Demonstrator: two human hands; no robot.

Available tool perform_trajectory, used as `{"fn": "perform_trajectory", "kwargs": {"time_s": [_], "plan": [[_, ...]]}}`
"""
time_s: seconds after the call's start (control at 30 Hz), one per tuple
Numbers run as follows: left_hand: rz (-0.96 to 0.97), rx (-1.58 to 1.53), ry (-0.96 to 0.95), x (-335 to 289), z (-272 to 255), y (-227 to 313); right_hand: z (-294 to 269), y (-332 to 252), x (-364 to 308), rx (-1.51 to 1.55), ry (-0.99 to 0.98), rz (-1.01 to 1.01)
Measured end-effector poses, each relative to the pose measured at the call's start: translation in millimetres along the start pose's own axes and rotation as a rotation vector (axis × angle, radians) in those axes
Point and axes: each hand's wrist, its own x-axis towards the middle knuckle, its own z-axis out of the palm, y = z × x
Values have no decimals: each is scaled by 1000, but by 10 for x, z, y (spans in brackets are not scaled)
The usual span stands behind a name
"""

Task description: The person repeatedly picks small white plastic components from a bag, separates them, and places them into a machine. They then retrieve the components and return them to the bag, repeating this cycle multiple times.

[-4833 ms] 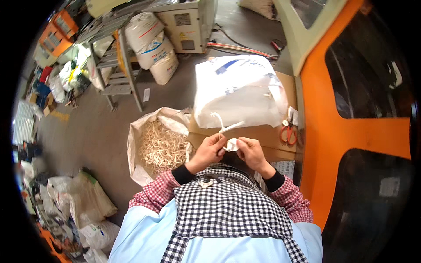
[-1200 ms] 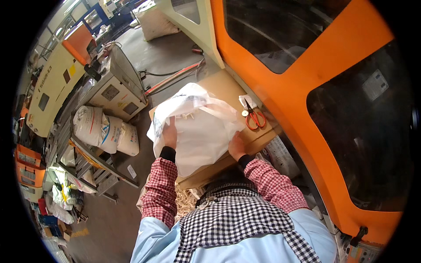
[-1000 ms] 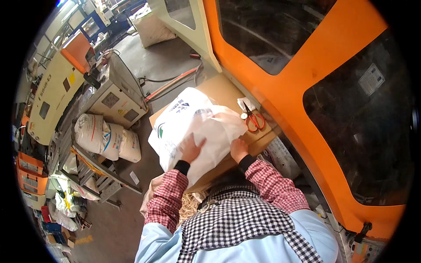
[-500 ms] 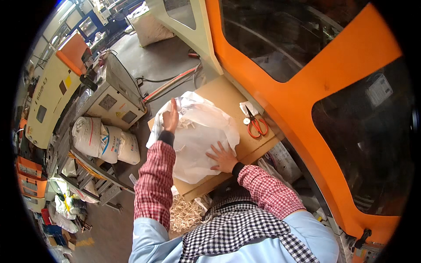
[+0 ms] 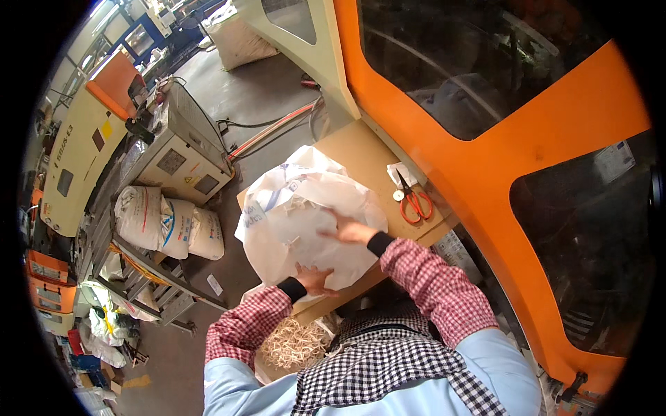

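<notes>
A white plastic bag (image 5: 277, 256) with blue printing lies spread wide on a brown cardboard surface (image 5: 361, 149). Several small cream-coloured pieces (image 5: 300, 204) rest in its middle. My left hand (image 5: 314, 279) is at the bag's near edge, fingers spread and nothing in them. Over the right half of the bag reaches my right hand (image 5: 352, 230), its fingers stretched toward the middle and slightly blurred. Whether the right fingertips touch the plastic I cannot tell. Red-handled scissors (image 5: 415, 206) lie on the cardboard to the right of the bag.
Below the cardboard's near edge sits a heap of thin cream-coloured pieces (image 5: 295, 343). An orange machine door (image 5: 444, 163) rises close on the right. Full white sacks (image 5: 177, 225) and a metal stepladder (image 5: 170, 305) stand to the left. Hoses (image 5: 270, 132) cross the floor beyond.
My left hand has left the bag's far left rim and come down to its near edge. My right hand has shifted slightly farther away. The bag's left side now lies spread outward.
</notes>
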Motion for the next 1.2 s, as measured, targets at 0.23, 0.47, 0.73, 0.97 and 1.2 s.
{"fn": "perform_trajectory", "kwargs": {"time_s": [0.23, 0.47, 0.73, 0.97, 1.2], "plan": [[72, 174, 203, -171, -33, 252, -56, -11, 332, 65, 262, 127], [842, -184, 521, -736, -343, 1515, -1069, -1150, -2713, -558, 1074, -519], [1107, -259, 209, -448, -438, 2410, -1188, -482, -5919, -1079, 2488, 869], [1266, -146, 358, -602, -808, 2616, -1146, -731, -5924, -602, 2693, 594], [1559, -227, 548, -978, -1033, 3726, -1067, -927, -5281, -535, 2441, 431]]}}
